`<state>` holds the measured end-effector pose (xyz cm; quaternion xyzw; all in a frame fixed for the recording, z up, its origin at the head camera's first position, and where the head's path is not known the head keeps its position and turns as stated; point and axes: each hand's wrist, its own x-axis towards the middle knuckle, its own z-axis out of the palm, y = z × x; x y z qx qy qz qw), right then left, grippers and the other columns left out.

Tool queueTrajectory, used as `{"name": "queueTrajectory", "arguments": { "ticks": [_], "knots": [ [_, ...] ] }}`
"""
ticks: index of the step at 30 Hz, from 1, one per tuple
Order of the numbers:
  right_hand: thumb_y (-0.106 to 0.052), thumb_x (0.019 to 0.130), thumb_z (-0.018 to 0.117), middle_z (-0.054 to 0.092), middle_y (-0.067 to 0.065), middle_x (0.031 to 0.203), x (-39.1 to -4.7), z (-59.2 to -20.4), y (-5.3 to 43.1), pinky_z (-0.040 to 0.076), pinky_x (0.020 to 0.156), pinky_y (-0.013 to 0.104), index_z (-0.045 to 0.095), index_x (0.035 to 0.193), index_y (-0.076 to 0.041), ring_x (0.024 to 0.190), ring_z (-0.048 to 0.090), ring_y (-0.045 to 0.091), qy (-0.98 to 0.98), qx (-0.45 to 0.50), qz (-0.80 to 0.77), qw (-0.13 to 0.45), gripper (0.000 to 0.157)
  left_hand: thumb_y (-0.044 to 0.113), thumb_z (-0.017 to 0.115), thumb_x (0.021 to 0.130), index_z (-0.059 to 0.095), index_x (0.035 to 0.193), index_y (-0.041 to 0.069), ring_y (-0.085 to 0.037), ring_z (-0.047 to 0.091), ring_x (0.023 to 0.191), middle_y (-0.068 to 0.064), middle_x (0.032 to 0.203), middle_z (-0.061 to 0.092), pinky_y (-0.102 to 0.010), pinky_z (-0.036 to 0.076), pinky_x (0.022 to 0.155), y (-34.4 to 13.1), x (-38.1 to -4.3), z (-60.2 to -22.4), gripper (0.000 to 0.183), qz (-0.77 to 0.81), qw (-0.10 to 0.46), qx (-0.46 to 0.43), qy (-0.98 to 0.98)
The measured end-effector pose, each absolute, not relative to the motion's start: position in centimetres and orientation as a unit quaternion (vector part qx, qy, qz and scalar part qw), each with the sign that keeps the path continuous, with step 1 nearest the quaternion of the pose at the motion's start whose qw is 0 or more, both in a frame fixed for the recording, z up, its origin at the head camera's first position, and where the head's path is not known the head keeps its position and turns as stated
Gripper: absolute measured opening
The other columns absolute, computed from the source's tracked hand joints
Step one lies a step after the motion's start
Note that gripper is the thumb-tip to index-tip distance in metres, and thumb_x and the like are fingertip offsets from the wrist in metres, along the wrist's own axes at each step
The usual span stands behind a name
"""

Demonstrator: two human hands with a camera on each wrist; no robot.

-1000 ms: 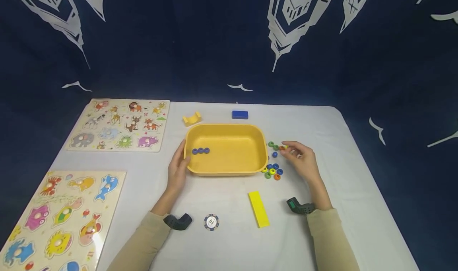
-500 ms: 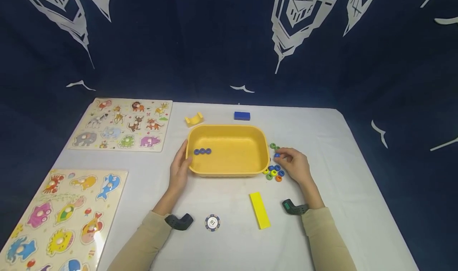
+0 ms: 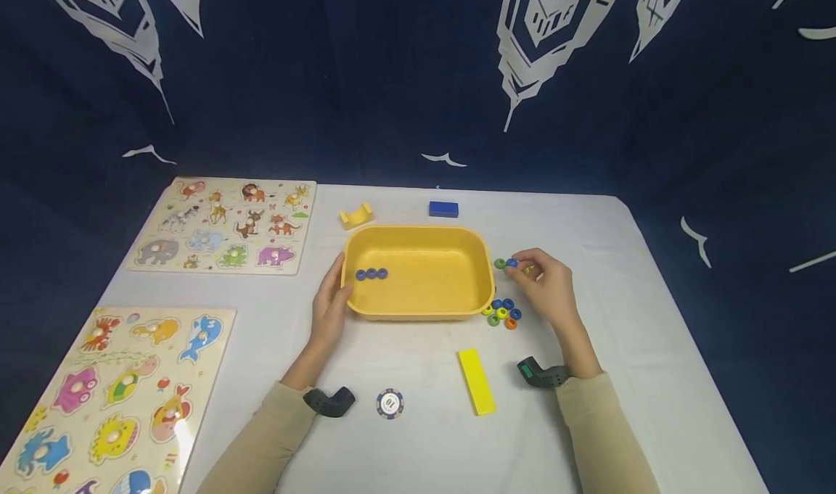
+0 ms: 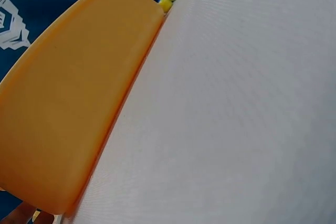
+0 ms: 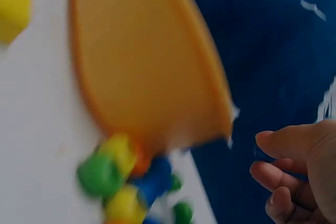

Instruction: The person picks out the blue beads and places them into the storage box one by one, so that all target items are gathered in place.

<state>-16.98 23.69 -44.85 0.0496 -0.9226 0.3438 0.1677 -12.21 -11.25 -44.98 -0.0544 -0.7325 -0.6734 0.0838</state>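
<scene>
My left hand (image 3: 329, 309) holds the left side of a yellow plastic tray (image 3: 418, 305), its thumb over the rim. Three blue beads (image 3: 371, 273) lie in a row on the tray's floor at the left. To the right of the tray, my right hand (image 3: 548, 287) pinches a blue bead (image 3: 512, 262) between thumb and fingertips. The same blue bead (image 5: 261, 153) shows partly hidden by the thumb in the right wrist view. A green bead (image 3: 499, 263) sits beside it, and several mixed beads (image 3: 502, 313) cluster near the tray's front right corner.
Two animal puzzle boards (image 3: 218, 225) (image 3: 120, 400) lie at the left. Behind the tray are a curved yellow block (image 3: 355, 216) and a blue block (image 3: 443, 209). A yellow block (image 3: 477, 381) and a poker chip (image 3: 390, 403) lie in front on the white table (image 3: 653, 334).
My right hand has come down to the blue bead right of the tray, taken it and lifted it slightly away from me. My left hand stays on the tray.
</scene>
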Motion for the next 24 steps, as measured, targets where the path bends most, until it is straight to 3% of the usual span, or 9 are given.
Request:
{"name": "queueTrajectory", "arguments": {
  "ticks": [2, 4, 8, 17, 24],
  "knots": [
    [-0.032, 0.077, 0.067, 0.062, -0.006, 0.077, -17.2, -43.3, 22.2, 0.037, 0.043, 0.020, 0.063, 0.095, -0.018, 0.059, 0.045, 0.010, -0.919, 0.085, 0.342, 0.175, 0.023, 0.001, 0.037, 0.090, 0.024, 0.139, 0.004, -0.017, 0.023, 0.133, -0.009, 0.146, 0.024, -0.023, 0.023, 0.109, -11.3, -12.2, -45.0, 0.051, -0.674, 0.084, -0.054, -0.732],
    [-0.021, 0.077, 0.068, 0.064, 0.002, 0.080, -16.8, -40.2, 19.6, 0.037, 0.044, 0.020, 0.063, 0.095, -0.011, 0.059, 0.046, 0.014, -0.918, 0.117, 0.350, 0.146, 0.021, 0.000, 0.037, 0.090, 0.024, 0.139, 0.003, -0.019, 0.023, 0.133, -0.010, 0.146, 0.024, -0.024, 0.023, 0.109, -11.3, -12.3, -45.0, 0.051, -0.676, 0.086, -0.055, -0.730],
    [-0.023, 0.077, 0.068, 0.065, -0.001, 0.079, -18.1, -38.8, 15.4, 0.037, 0.044, 0.020, 0.063, 0.092, -0.013, 0.056, 0.046, 0.011, -0.920, 0.183, 0.329, 0.106, 0.019, -0.001, 0.037, 0.090, 0.025, 0.139, 0.003, -0.020, 0.024, 0.133, -0.009, 0.145, 0.025, -0.027, 0.024, 0.109, -11.3, -12.3, -45.1, 0.051, -0.678, 0.088, -0.055, -0.728],
    [-0.018, 0.075, 0.066, 0.058, -0.006, 0.069, -20.7, -41.2, 7.9, 0.043, 0.053, 0.022, 0.064, 0.086, -0.016, 0.063, 0.051, 0.011, -0.935, 0.217, 0.272, -0.061, 0.011, 0.001, 0.038, 0.091, 0.024, 0.139, 0.003, -0.019, 0.023, 0.133, -0.010, 0.146, 0.024, -0.025, 0.022, 0.110, -11.2, -12.3, -45.5, 0.050, -0.680, 0.085, -0.055, -0.726],
    [-0.021, 0.074, 0.068, 0.056, -0.004, 0.065, -20.9, -42.4, 5.6, 0.041, 0.049, 0.022, 0.063, 0.084, -0.015, 0.061, 0.051, 0.012, -0.942, 0.209, 0.239, -0.112, 0.013, -0.002, 0.038, 0.090, 0.024, 0.138, -0.001, -0.025, 0.023, 0.133, -0.013, 0.145, 0.024, -0.028, 0.022, 0.110, -11.4, -12.4, -45.3, 0.050, -0.683, 0.096, -0.060, -0.721]
  ]
}}
